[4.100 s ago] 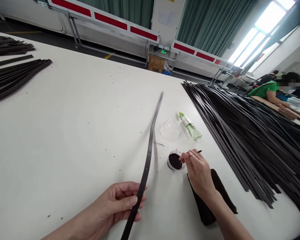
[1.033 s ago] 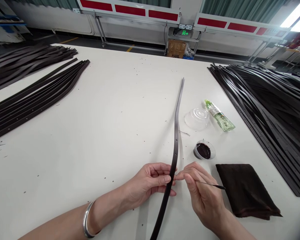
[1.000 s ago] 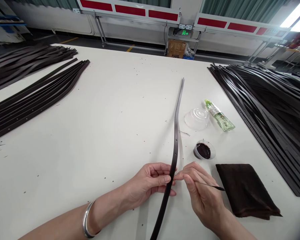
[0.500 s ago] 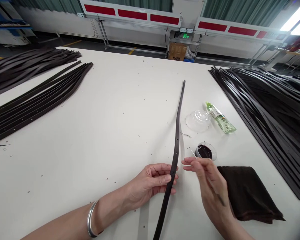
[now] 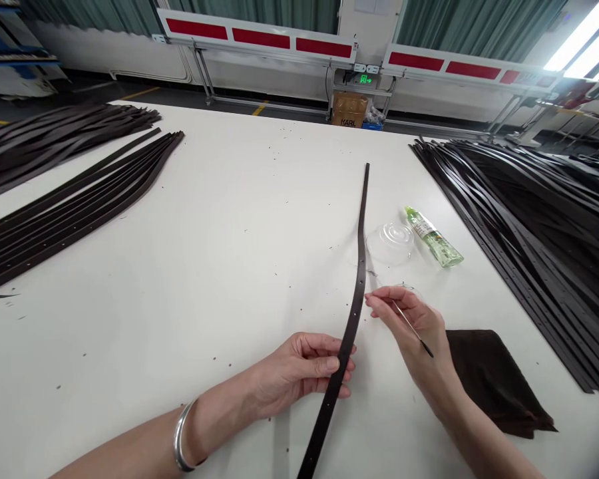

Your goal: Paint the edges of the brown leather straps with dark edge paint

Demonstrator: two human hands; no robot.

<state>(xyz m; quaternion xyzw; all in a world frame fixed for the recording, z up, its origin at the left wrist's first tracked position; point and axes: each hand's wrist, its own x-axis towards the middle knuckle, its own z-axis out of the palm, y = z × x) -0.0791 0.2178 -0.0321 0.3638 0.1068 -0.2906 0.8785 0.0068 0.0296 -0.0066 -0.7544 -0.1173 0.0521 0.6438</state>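
A long dark brown strap (image 5: 356, 307) with a row of small holes runs from the bottom edge up the table. My left hand (image 5: 299, 364), with a silver bangle at the wrist, pinches it between thumb on top and fingers beneath. Close by the strap's right edge is my right hand (image 5: 412, 326), thumb and forefinger nearly together at the tips; whether they touch the strap I cannot tell. A thin pale stick (image 5: 406, 319) with a dark tip is held across this hand, tip pointing back toward the wrist. The hand hides the pot of dark paste.
Beyond my right hand lie a clear plastic cup (image 5: 390, 243), upside down, and a green tube (image 5: 434, 237). A folded dark cloth (image 5: 496, 379) rests at the right. Bundles of dark straps lie on the left (image 5: 80, 199) and right (image 5: 519, 253) of the white table (image 5: 204, 266).
My right hand has moved up and its fingertips have come close to the strap's edge. The stick now shows lying across the hand, and the paste pot is covered. My left hand keeps its grip.
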